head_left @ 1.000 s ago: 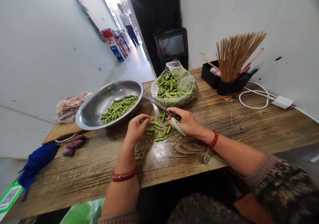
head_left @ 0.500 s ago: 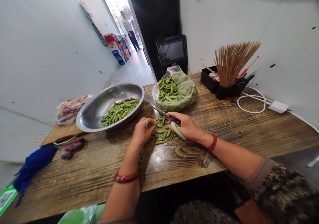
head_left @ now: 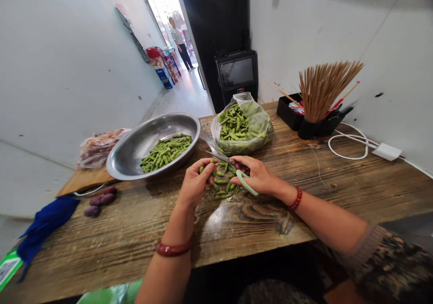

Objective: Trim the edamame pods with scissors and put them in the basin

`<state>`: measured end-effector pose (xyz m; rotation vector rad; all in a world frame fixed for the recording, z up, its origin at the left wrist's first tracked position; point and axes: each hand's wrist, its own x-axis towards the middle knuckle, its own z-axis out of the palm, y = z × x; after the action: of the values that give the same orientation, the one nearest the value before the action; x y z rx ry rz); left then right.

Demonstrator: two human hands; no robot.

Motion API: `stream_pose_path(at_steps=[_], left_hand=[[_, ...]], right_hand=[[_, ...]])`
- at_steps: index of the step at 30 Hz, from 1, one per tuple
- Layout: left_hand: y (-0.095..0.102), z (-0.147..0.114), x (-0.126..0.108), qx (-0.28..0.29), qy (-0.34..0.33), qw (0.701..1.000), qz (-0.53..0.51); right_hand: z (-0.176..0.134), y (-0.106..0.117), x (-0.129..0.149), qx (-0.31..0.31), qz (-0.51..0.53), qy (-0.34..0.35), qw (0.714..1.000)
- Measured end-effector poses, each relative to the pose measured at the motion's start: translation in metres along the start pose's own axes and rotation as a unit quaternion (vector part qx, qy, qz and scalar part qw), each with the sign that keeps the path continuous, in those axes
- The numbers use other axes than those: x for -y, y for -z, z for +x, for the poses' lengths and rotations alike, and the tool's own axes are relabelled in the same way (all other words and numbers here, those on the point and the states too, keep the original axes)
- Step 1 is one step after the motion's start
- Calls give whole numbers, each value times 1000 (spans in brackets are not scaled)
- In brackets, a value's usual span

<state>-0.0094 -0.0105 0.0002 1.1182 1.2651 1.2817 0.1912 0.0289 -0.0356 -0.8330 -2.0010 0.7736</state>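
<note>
My left hand (head_left: 196, 180) pinches a green soybean pod (head_left: 202, 169) between thumb and fingers. In my right hand (head_left: 256, 176) is a pair of scissors (head_left: 221, 157) with a pale green handle, its blades pointing left toward the pod. Loose soybean pods (head_left: 222, 187) and small trimmings lie on the wooden table below both hands. Left of them a wide steel basin (head_left: 126, 153), tilted in view, holds a heap of pods. Just behind the hands, a clear plastic bag (head_left: 262, 130) stands open and full of more pods.
At the right are a black holder (head_left: 306, 130) packed with wooden skewers (head_left: 324, 89) and a white cable with an adapter (head_left: 386, 151). Several purple fruits (head_left: 107, 199), a blue cloth (head_left: 47, 218) and a bagged pack (head_left: 99, 148) lie left. A person (head_left: 181, 42) stands at the far doorway.
The view has shifted slightly. My left hand has turned and lifted so that a pod now shows in its fingers, close to the scissor blades. My right hand still holds the scissors.
</note>
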Motion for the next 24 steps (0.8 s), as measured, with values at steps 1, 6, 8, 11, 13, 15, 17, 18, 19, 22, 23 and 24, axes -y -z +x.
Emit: stream_pose_path(at_steps=[1,6,8,11,13,15,17,18,19,22,23,24], left_hand=[[0,0,0,-2,-4,1000,0],[1,0,2,-11,-29,999,28],[0,-1,2,-8,-40,998,46],[-3,-2,1,-6,-51,996,69],[-4,-2,1,-2,-51,995,83],[-5,-3,1,0,-49,994,93],[-5,-3,1,2,-47,994,103],[-5,-3,0,4,-47,993,107],[-5,-3,0,6,-48,993,111],[-3,-2,1,11,-51,991,119],[-2,-2,1,10,-52,991,121],[-1,-1,2,9,-53,991,123]], right_hand=[[0,0,0,5,-1,-1,1000],[-2,0,0,38,-13,6,999],[-2,0,1,48,-17,6,999],[-3,1,2,56,-17,9,998],[-3,1,2,61,-18,10,998],[-3,1,2,66,-19,13,998],[-3,1,1,68,-23,19,997],[-3,1,0,67,-25,22,997],[-3,1,-1,65,-26,24,997],[-2,1,-4,56,-19,29,998],[-2,1,-4,54,-14,31,998],[-2,1,-5,54,-10,33,998]])
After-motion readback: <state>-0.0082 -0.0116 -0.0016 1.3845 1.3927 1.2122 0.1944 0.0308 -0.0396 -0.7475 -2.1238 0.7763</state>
